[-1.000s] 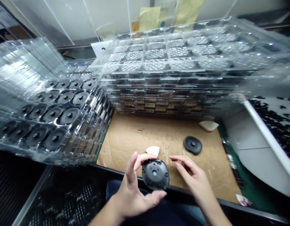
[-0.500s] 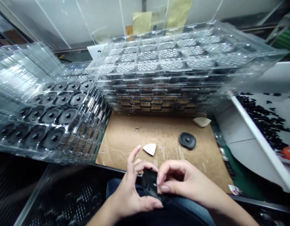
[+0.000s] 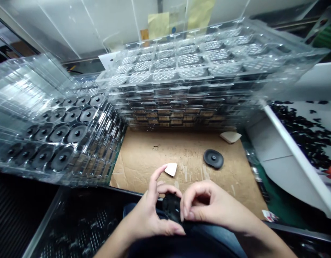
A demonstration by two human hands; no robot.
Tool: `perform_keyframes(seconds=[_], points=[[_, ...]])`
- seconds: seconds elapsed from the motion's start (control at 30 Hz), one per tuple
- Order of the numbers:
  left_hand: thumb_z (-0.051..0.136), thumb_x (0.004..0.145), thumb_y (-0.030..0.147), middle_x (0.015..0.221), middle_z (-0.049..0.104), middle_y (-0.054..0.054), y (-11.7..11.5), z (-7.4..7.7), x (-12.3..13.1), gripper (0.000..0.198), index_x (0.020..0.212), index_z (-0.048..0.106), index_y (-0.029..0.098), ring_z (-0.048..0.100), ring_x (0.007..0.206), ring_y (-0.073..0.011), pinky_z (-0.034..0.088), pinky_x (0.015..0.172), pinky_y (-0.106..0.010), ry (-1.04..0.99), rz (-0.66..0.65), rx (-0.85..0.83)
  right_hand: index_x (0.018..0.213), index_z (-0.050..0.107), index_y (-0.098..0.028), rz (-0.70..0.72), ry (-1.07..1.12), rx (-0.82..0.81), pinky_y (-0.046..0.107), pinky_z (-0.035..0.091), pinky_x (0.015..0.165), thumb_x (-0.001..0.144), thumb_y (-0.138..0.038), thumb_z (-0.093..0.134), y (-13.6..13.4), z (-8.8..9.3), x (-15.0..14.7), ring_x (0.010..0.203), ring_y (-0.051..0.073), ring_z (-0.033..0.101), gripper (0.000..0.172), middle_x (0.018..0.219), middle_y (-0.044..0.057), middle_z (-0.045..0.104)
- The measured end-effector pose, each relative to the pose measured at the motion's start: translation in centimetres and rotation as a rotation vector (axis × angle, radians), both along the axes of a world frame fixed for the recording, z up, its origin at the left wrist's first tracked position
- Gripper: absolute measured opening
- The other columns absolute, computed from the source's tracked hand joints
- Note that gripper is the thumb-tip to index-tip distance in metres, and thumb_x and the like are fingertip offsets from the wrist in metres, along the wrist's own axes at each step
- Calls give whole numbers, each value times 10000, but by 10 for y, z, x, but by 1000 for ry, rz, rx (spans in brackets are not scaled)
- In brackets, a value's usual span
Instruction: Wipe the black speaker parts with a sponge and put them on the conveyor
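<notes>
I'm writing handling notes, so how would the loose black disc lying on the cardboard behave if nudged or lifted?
The loose black disc lies flat on the cardboard, so a nudge would probably slide it rather than roll or tip it. Its smooth, moulded-looking shape suggests it's stiff, not floppy. Its low profile hints that it's fairly light.

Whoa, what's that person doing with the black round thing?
A person is holding a black disc in the left hand, between thumb and fingers. The right hand is pinched in at its edge; whether it holds anything small is hidden. Another knobbed disc lies on the cardboard, along with two pale wedges. More discs sit in the clear tray on the left, and small black parts lie at the right.
</notes>
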State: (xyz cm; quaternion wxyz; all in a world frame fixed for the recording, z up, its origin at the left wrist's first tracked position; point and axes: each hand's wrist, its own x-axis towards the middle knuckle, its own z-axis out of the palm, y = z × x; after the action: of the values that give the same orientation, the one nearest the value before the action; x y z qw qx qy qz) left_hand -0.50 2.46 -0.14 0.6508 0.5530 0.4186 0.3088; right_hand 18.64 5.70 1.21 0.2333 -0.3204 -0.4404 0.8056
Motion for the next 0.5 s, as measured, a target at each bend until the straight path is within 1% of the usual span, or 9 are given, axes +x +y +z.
perform_keyframes(seconds=[0.1, 0.17, 0.27, 0.33, 0.37, 0.4, 0.43, 0.47, 0.5], points=[[774, 594, 317, 1016, 634, -77, 2, 0, 4, 1098, 1403, 41, 199, 569, 975, -221, 311, 964, -345, 62, -21, 34, 576, 640, -153, -20, -11, -2, 197, 437, 620, 665, -147, 713, -4, -5, 4, 603, 72, 578, 116, 634, -21, 652], [768, 608, 283, 1033, 636, -84, 3, 0, 7, 1065, 1401, 64, 199, 564, 996, -221, 295, 983, -344, 81, -11, 67, 608, 635, -154, -69, -35, -26, 200, 442, 598, 661, -200, 731, -8, -11, 7, 588, 76, 580, 119, 624, -19, 644], [761, 622, 237, 1105, 621, -96, 5, 1, 10, 1026, 1395, 87, 228, 549, 1047, -219, 283, 1002, -338, 62, -1, 114, 662, 634, -157, -142, -74, -72, 212, 462, 581, 631, -296, 764, -13, -21, 12, 578, 93, 598, 192, 616, -10, 641], [760, 624, 227, 1152, 605, -94, 8, 0, 12, 1017, 1391, 92, 258, 533, 1085, -212, 270, 1016, -336, 47, 14, 115, 661, 629, -162, -181, -98, -80, 223, 480, 596, 609, -329, 778, -15, -27, 15, 598, 106, 616, 230, 628, -5, 649], [767, 614, 231, 1169, 599, -92, 10, 0, 14, 1005, 1385, 124, 265, 524, 1100, -213, 269, 1018, -336, 48, 24, 96, 661, 629, -165, -197, -110, -75, 228, 486, 600, 598, -344, 783, -16, -29, 16, 606, 114, 621, 244, 632, -3, 652], [784, 587, 237, 1171, 598, -84, 11, -1, 15, 969, 1365, 208, 267, 516, 1105, -214, 274, 1011, -327, 65, 20, 48, 666, 631, -168, -211, -124, -65, 234, 491, 603, 590, -359, 786, -16, -32, 17, 615, 121, 624, 257, 638, -2, 654], [804, 551, 251, 1130, 615, -70, 13, -3, 15, 875, 1301, 352, 253, 527, 1073, -215, 305, 977, -310, 95, 3, -24, 679, 636, -172, -226, -141, -49, 238, 493, 603, 592, -377, 783, -16, -34, 18, 618, 127, 623, 267, 640, -1, 653], [812, 527, 281, 1023, 644, -50, 14, -5, 16, 698, 1156, 516, 222, 553, 984, -207, 355, 904, -285, 135, -17, -108, 699, 640, -175, -238, -161, -31, 243, 493, 601, 612, -400, 767, -16, -37, 19, 612, 130, 618, 272, 628, -3, 644], [810, 512, 324, 858, 651, -23, 15, -8, 15, 483, 934, 621, 186, 566, 844, -185, 395, 789, -257, 178, -37, -190, 727, 644, -178, -245, -179, -12, 247, 491, 602, 649, -421, 740, -15, -41, 21, 605, 132, 610, 272, 618, -4, 633]])
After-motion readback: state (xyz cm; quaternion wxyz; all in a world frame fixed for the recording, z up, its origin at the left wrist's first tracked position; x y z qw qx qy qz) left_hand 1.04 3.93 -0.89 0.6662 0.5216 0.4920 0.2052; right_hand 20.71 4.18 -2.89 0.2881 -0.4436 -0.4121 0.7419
